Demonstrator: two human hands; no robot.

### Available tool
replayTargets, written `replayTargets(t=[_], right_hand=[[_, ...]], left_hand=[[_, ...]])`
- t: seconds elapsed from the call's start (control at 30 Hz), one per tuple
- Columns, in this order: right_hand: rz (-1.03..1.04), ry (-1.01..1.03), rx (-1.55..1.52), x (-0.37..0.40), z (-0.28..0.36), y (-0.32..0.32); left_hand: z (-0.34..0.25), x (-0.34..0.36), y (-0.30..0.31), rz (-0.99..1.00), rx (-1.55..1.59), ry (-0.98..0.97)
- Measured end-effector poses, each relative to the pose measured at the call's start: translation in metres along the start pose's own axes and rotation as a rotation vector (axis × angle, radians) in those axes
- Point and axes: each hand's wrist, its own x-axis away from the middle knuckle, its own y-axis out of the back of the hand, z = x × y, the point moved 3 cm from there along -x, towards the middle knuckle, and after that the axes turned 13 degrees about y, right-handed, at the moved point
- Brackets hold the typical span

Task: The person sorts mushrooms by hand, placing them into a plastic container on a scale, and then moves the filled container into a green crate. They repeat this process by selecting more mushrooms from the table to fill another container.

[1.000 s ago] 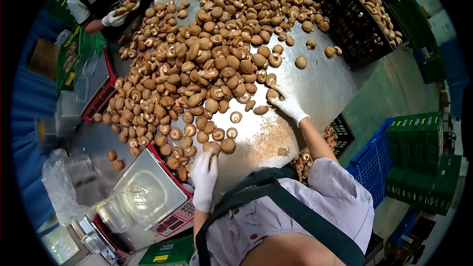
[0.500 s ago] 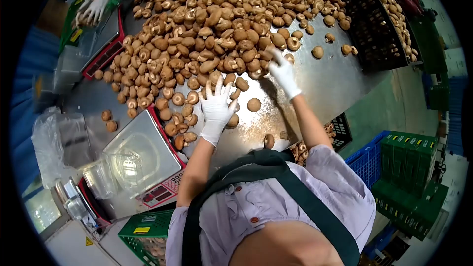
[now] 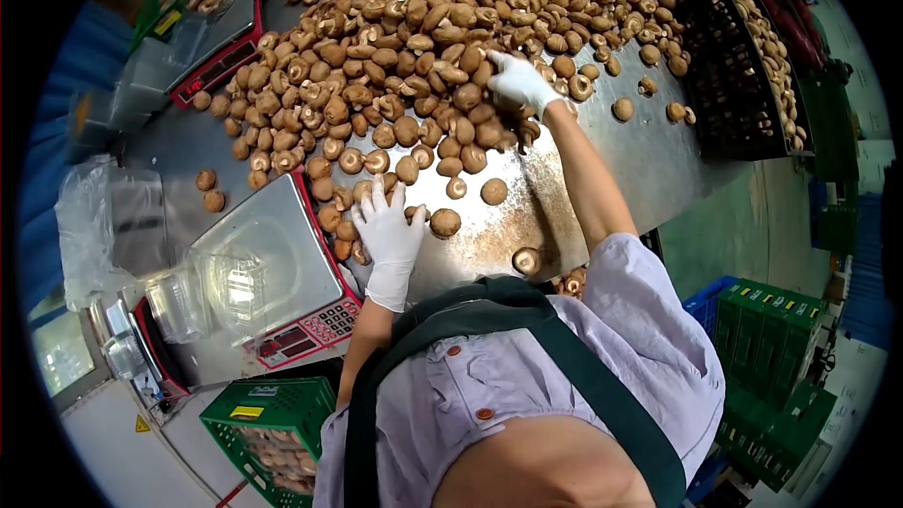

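A large heap of brown shiitake mushrooms (image 3: 414,47) covers the far part of the metal table (image 3: 621,146). My right hand (image 3: 522,83), in a white glove, lies at the heap's near right edge with fingers stretched over mushrooms, some of them blurred; its lower fingers are partly hidden. My left hand (image 3: 390,230), also gloved, is spread over the table at the near edge of the heap. Beside its fingers rests a single mushroom (image 3: 445,222). Another mushroom (image 3: 527,261) sits cap-down near the table's front edge.
Left of my left hand stands a red-edged scale (image 3: 324,315) with clear plastic trays on it. A second scale (image 3: 221,61) is at the far left. A black crate (image 3: 743,122) of mushrooms stands at right. Green crates (image 3: 767,329) are stacked lower right; another green crate (image 3: 268,390) stands lower left.
My right hand has moved up and left onto the heap, and mushrooms there have shifted. My left hand has drawn back toward me. Another person's gloved hands at the far left have left view.
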Motion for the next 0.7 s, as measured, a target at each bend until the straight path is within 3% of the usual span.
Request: replayTargets(t=[0.07, 0.13, 0.2, 0.23, 0.27, 0.33, 0.4, 0.47, 0.53, 0.6, 0.7], right_hand=[[-0.149, 0.139, -0.022, 0.017, -0.003, -0.019], [-0.094, 0.244, -0.112, 0.032, 0.012, -0.036], [0.020, 0.075, -0.264, 0.051, 0.040, -0.048], [0.081, 0.102, -0.191, 0.053, 0.044, -0.058], [-0.008, 0.292, -0.220, 0.053, 0.038, -0.082], [0.013, 0.203, -0.060, 0.064, 0.051, -0.090], [-0.062, 0.253, -0.225, 0.072, 0.050, -0.095], [-0.066, 0.292, -0.353, 0.086, 0.051, -0.094], [-0.115, 0.217, -0.451, 0.101, 0.047, -0.089], [-0.195, 0.092, -0.528, 0.119, 0.043, -0.070], [-0.445, 0.032, -0.403, 0.138, 0.011, -0.060]], left_hand=[[-0.013, -0.012, 0.006, -0.055, 0.121, -0.111], [-0.034, -0.026, 0.013, -0.063, 0.308, -0.201], [-0.052, -0.045, 0.011, 0.039, 0.249, -0.282], [-0.058, -0.051, 0.002, 0.076, 0.149, -0.311], [-0.062, -0.056, -0.007, 0.118, 0.129, -0.316], [-0.059, -0.062, -0.012, 0.158, 0.085, -0.301], [-0.048, -0.060, -0.003, 0.351, 0.287, -0.226], [-0.032, -0.048, -0.013, 0.194, 0.201, -0.174], [-0.012, -0.044, -0.012, 0.309, 0.224, 0.011], [0.009, -0.031, -0.010, 0.231, 0.128, -0.016], [0.019, -0.012, -0.009, 0.155, 0.116, 0.000]])
